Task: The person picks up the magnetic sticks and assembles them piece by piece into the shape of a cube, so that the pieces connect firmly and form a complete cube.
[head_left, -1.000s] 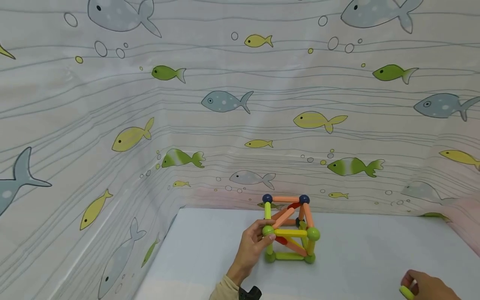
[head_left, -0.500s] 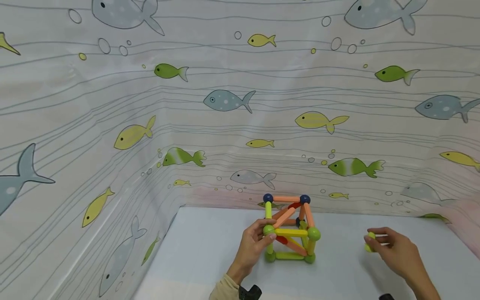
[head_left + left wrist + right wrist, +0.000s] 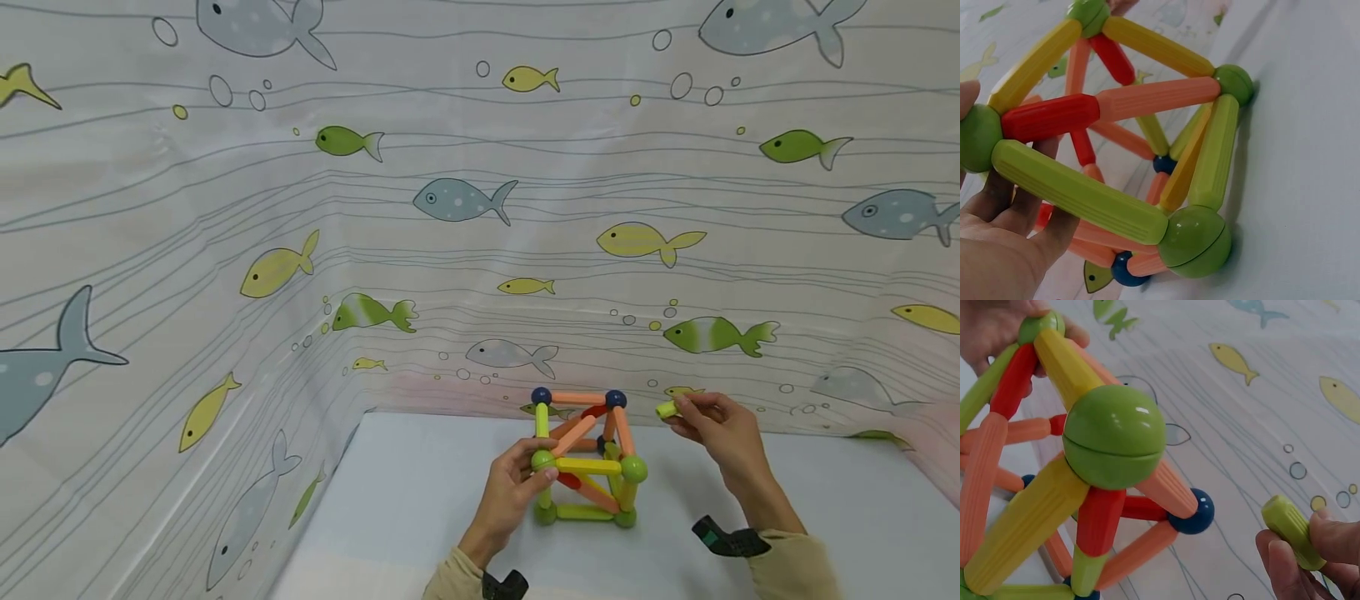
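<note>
A cube-shaped frame of magnetic building rods and balls [image 3: 588, 466] stands on the table in the head view. My left hand [image 3: 504, 496] holds it by the green ball [image 3: 979, 139] at its front upper-left corner. Rods of red, orange, yellow and lime meet at green balls in front and dark blue balls behind. To the right of the frame, raised and apart from it, my right hand [image 3: 723, 437] pinches a short lime-green rod [image 3: 1293, 531] between thumb and fingers. One end of that rod points toward the frame.
The white table [image 3: 405, 475] runs back to a curtain-like wall [image 3: 450, 267] printed with fish and wavy lines. This wall also closes in the left side. A dark strap device [image 3: 729, 540] sits on my right wrist, another [image 3: 504, 585] on my left.
My right hand has come from the lower right edge, leftward and up, carrying the lime-green rod close to the frame. My left hand keeps its grip, and the frame stays in place.
</note>
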`<state>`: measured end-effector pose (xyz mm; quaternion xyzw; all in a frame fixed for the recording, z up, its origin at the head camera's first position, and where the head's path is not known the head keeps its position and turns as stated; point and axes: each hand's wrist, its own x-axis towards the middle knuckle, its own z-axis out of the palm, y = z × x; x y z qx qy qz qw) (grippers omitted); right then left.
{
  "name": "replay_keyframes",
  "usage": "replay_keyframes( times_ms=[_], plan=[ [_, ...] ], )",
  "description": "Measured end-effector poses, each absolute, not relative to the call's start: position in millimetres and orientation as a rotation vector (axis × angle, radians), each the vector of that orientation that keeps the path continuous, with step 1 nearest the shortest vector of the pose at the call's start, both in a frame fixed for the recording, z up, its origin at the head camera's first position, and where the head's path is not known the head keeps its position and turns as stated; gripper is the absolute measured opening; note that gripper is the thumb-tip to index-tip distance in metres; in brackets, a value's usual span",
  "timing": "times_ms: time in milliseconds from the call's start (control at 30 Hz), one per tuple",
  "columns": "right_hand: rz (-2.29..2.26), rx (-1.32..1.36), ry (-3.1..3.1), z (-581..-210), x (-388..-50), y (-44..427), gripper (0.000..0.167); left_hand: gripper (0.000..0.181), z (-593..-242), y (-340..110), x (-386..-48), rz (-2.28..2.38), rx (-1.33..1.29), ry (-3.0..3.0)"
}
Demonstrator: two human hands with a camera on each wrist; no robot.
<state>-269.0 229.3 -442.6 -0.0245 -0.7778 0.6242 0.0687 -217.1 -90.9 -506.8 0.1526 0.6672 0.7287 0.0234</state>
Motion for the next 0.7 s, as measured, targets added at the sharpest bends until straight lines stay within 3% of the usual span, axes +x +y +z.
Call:
replay_keyframes(
  times_ms=[700],
  plan=[
    [1.520,0.147,-2.602,-433,-293,177,0.042,0.040,-505,-90,-216,2.246,0.466,2.062]
  ],
)
